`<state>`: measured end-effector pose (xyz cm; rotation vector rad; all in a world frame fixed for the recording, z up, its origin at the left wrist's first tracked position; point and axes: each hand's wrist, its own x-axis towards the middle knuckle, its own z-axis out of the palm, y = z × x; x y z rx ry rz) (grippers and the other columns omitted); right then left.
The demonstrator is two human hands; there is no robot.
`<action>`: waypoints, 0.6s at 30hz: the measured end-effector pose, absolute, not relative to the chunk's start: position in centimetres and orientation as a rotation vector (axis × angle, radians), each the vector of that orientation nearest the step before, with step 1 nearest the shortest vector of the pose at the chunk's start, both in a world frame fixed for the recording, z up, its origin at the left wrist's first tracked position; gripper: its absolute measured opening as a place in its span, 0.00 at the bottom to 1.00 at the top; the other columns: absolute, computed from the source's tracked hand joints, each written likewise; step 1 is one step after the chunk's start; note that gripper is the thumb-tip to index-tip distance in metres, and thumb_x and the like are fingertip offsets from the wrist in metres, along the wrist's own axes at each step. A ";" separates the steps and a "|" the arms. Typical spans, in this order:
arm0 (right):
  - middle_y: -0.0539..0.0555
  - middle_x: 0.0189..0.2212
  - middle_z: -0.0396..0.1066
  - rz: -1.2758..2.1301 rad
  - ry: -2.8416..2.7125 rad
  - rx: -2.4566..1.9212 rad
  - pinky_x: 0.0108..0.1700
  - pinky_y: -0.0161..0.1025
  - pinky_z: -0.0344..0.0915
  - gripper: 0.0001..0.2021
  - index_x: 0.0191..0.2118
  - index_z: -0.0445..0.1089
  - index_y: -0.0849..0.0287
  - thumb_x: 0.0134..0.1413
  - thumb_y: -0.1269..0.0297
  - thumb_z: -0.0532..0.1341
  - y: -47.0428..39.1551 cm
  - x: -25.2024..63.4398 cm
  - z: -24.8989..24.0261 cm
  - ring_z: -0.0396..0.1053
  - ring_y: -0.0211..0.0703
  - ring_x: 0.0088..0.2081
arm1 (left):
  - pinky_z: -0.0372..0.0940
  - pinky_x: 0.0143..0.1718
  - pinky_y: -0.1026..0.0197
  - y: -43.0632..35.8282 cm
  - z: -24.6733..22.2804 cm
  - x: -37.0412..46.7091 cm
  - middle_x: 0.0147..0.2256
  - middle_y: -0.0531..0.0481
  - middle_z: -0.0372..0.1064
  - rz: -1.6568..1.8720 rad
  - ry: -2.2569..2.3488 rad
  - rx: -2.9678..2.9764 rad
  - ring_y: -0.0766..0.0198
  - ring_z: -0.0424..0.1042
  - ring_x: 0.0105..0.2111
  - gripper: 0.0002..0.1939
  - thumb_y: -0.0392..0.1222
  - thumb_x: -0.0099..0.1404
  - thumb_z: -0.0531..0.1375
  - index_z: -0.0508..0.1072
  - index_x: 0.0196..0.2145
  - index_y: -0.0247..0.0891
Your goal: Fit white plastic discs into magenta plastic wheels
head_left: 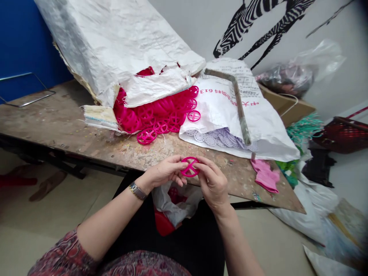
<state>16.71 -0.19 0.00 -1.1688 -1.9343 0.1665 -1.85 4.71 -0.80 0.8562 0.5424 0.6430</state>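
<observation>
A round pink plastic piece [190,167] with crossing spokes is held between my two hands, in front of the table's near edge. My left hand [169,170] pinches its left rim, and a metal watch is on that wrist. On the other side, the fingers of my right hand [212,178] are closed on its right rim. Beyond my hands, many similar pink pieces [161,109] spill from the torn mouth of a large white sack [115,46] onto the brown table [115,151]. Below my hands, a white plastic bag [163,205] holds some pink pieces.
A white printed sack [224,96] with lilac round pieces [214,137] lies at the table's right part, a bent metal bar [238,103] on top. Pink cloth [266,176] lies near the right edge. A cardboard box [290,105] and bags stand further right.
</observation>
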 end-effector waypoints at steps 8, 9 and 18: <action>0.61 0.45 0.74 0.083 -1.875 -1.544 0.50 0.51 0.67 0.16 0.52 0.71 0.58 0.62 0.63 0.55 5.5 19.6 -0.5 0.71 0.52 0.45 | 0.64 0.16 0.72 5.3 -1.1 -0.2 0.27 0.53 0.71 0.848 0.784 1.019 0.71 0.71 0.18 0.15 0.45 0.62 0.63 0.66 0.42 0.35; 0.61 0.44 0.74 0.055 -1.870 -1.595 0.49 0.51 0.67 0.16 0.52 0.71 0.60 0.62 0.62 0.56 6.7 20.1 -0.5 0.72 0.51 0.42 | 0.64 0.16 0.73 5.3 -1.1 -0.2 0.27 0.53 0.71 0.855 0.792 1.037 0.72 0.71 0.18 0.15 0.46 0.62 0.62 0.67 0.42 0.35; 0.70 0.46 0.72 -0.077 -1.837 -2.106 0.47 0.48 0.62 0.23 0.46 0.75 0.64 0.57 0.47 0.61 14.3 19.9 -0.2 0.69 0.60 0.48 | 0.63 0.15 0.73 5.4 -1.3 -0.5 0.26 0.55 0.69 0.901 0.765 0.935 0.72 0.71 0.18 0.20 0.50 0.59 0.65 0.66 0.42 0.35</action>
